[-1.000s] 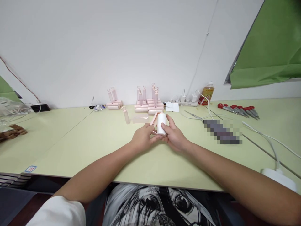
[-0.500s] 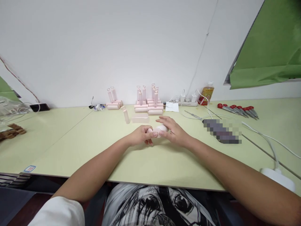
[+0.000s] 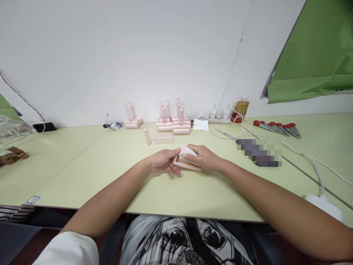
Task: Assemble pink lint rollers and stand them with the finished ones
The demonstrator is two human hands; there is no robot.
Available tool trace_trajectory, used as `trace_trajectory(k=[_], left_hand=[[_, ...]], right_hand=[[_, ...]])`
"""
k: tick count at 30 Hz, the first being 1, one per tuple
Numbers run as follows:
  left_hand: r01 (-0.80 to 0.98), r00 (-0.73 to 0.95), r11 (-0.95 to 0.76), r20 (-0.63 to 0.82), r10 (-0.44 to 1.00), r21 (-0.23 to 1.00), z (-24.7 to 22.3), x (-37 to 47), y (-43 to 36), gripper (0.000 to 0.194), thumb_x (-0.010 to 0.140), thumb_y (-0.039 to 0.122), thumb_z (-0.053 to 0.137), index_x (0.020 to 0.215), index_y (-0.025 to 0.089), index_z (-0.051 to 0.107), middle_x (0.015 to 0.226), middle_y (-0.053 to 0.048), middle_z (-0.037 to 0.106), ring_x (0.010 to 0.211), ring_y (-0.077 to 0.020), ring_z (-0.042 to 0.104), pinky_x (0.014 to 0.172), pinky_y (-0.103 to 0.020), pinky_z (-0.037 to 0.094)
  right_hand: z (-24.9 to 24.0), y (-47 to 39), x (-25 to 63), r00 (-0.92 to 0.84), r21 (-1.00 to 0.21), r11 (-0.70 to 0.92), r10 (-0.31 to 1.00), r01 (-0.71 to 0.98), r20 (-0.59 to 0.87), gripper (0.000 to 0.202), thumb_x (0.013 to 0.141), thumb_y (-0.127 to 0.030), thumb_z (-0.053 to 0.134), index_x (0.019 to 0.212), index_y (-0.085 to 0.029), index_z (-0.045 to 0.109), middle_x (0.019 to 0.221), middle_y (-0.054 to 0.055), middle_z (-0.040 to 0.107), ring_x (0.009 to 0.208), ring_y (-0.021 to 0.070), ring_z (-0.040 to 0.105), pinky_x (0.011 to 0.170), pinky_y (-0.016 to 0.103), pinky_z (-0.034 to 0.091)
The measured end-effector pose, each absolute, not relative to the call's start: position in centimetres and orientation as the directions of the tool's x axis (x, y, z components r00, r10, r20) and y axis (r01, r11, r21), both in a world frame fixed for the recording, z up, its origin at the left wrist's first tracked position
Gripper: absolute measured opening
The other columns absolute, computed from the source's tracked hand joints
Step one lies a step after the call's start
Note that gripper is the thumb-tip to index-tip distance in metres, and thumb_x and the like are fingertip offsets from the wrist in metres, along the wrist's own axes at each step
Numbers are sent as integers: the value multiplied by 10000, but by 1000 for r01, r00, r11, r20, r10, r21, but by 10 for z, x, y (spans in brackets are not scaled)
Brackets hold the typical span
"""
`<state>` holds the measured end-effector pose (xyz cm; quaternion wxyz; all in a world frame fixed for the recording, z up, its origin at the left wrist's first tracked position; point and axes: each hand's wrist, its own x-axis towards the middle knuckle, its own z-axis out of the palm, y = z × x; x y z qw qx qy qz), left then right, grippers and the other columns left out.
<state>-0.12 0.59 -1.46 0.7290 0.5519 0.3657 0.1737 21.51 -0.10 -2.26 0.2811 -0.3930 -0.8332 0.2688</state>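
Between my hands, over the green table, is a pale pink-and-white roller piece [image 3: 186,150] with a pink frame [image 3: 188,165] below it. My left hand [image 3: 163,161] pinches the left end of the piece with thumb and fingers, its lower fingers spread under the frame. My right hand [image 3: 203,157] is wrapped round the right part of the same piece, thumb on top. Beyond them lies a clear pink cover [image 3: 163,138], and a pink tube with a loop [image 3: 147,135] stands tilted to its left.
Pink rollers [image 3: 181,129] and upright looped tubes stand near the wall, with a smaller group [image 3: 132,124] further left. A power strip [image 3: 220,120], bottle [image 3: 240,109], red-capped tools [image 3: 277,129], a pixelated dark object [image 3: 257,152] and cables lie right. A white adapter [image 3: 324,206] is near front right.
The piece in my hands has been turned, and the long pink frame now shows below it. My right hand's fingers have closed round the piece. The view has shifted slightly.
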Motion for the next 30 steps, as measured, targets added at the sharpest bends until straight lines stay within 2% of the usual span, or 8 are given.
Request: trace_trajectory(k=[4, 8, 13, 16, 22, 27, 30], left_hand=[[154, 624, 340, -358, 694, 928, -13, -1, 6, 437, 860, 537, 544, 969, 120, 616, 842, -70, 652, 557, -132, 658, 338, -180, 420], [163, 551, 342, -373, 747, 925, -14, 2, 6, 438, 862, 560, 521, 906, 132, 602, 773, -33, 607, 468, -87, 584, 295, -165, 338], [117, 536, 289, -305, 787, 950, -17, 1, 9, 401, 828, 524, 594, 834, 124, 568, 748, -5, 552, 400, -17, 413, 286, -145, 204], [77, 556, 286, -279, 783, 955, -17, -2, 10, 336, 813, 463, 637, 811, 147, 521, 745, 2, 550, 401, -11, 366, 292, -137, 176], [50, 572, 323, -292, 766, 945, -18, -2, 10, 307, 827, 444, 629, 847, 163, 508, 695, 13, 544, 415, -40, 421, 319, -149, 329], [106, 606, 378, -361, 709, 920, -18, -3, 11, 297, 879, 431, 561, 932, 140, 547, 745, -23, 588, 450, -78, 529, 389, -217, 484], [139, 605, 384, -386, 696, 913, -19, -4, 13, 298, 910, 428, 506, 952, 136, 550, 751, -27, 591, 467, -97, 562, 412, -247, 519]], right_hand=[[-25, 1, 214, -522, -693, 525, 816, 493, 247, 441, 848, -587, 510, 920, -168, 627, 771, 9, 608, 670, 151, 506, 606, 254, 360], [-25, 1, 214, -531, -696, 527, 812, 488, 243, 441, 829, -581, 536, 934, -166, 642, 764, 8, 604, 667, 152, 507, 606, 256, 362], [-23, 0, 213, -524, -666, 530, 818, 524, 238, 432, 801, -575, 569, 905, -162, 646, 759, 7, 608, 669, 152, 506, 593, 250, 349], [-24, 0, 212, -532, -662, 528, 817, 532, 223, 419, 796, -557, 574, 901, -160, 658, 752, 7, 614, 668, 151, 507, 593, 251, 348], [-28, 2, 211, -526, -648, 535, 817, 542, 235, 387, 805, -541, 573, 869, -167, 651, 740, 5, 621, 652, 146, 511, 582, 244, 345], [-27, 2, 212, -530, -626, 550, 812, 553, 245, 394, 792, -544, 595, 882, -168, 670, 744, 15, 649, 659, 154, 541, 588, 244, 357], [-24, 2, 211, -527, -635, 546, 814, 547, 246, 386, 785, -528, 611, 922, -177, 693, 793, 20, 676, 700, 165, 573, 606, 245, 376]])
